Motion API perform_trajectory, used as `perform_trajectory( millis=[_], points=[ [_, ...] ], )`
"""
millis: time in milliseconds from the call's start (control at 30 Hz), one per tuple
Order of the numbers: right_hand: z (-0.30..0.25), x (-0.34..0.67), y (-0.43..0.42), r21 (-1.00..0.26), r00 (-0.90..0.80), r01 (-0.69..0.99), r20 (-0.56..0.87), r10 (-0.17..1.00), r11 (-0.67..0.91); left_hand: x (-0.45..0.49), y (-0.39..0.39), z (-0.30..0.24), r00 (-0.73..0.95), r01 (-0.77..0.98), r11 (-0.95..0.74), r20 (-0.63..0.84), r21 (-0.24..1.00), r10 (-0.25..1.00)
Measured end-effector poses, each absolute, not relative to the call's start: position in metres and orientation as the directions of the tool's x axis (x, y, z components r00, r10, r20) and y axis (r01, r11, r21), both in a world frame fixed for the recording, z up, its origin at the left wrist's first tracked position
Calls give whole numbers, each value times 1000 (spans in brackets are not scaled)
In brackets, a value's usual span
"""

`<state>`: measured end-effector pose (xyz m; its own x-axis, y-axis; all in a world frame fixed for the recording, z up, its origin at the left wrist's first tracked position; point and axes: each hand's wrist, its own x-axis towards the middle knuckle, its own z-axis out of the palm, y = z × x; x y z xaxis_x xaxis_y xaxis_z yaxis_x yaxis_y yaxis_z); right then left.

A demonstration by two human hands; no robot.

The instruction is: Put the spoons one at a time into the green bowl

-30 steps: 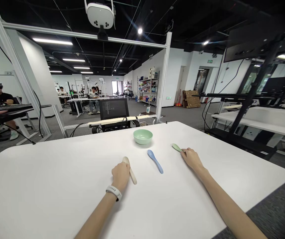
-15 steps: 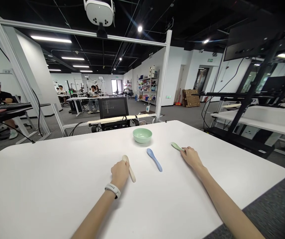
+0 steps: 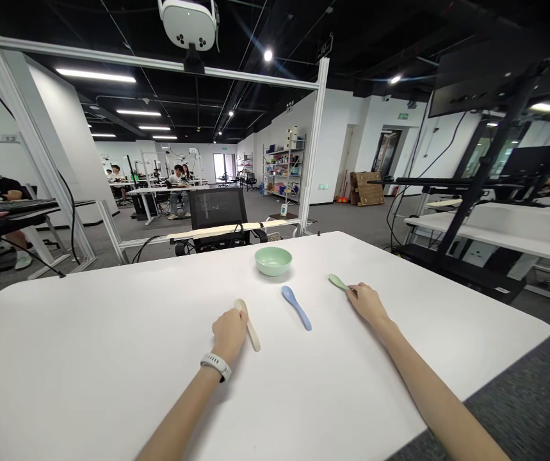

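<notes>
Short of the table (image 3: 87, 339) edge, fingers closed: left hand (image 3: 229, 333) on cream spoon (image 3: 251, 331), right hand (image 3: 367, 304) on green spoon (image 3: 337, 282).

Cream spoon (image 3: 253, 334) partly hidden under left hand (image 3: 229, 333); green spoon (image 3: 337, 282) handle end probably covered by right hand (image 3: 369, 304).
</notes>
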<state>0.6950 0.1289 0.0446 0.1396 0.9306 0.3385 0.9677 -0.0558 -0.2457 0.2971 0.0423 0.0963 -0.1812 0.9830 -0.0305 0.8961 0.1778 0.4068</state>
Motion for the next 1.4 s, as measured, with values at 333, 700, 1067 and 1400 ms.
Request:
perform_trajectory(
  millis=[333,700,1067,1400],
  points=[
    [43,695,131,-207,107,978,322,941,-40,300,40,101,-179,909,186,-54,373,982],
    [34,702,137,-248,103,969,357,928,-12,300,41,103,-168,926,183,-74,332,983],
    [33,702,138,-241,109,970,357,928,-21,297,42,99,-144,932,155,-59,327,988],
    [29,707,141,-268,107,963,385,917,0,291,46,94,-143,936,139,-10,323,990]
  ],
)
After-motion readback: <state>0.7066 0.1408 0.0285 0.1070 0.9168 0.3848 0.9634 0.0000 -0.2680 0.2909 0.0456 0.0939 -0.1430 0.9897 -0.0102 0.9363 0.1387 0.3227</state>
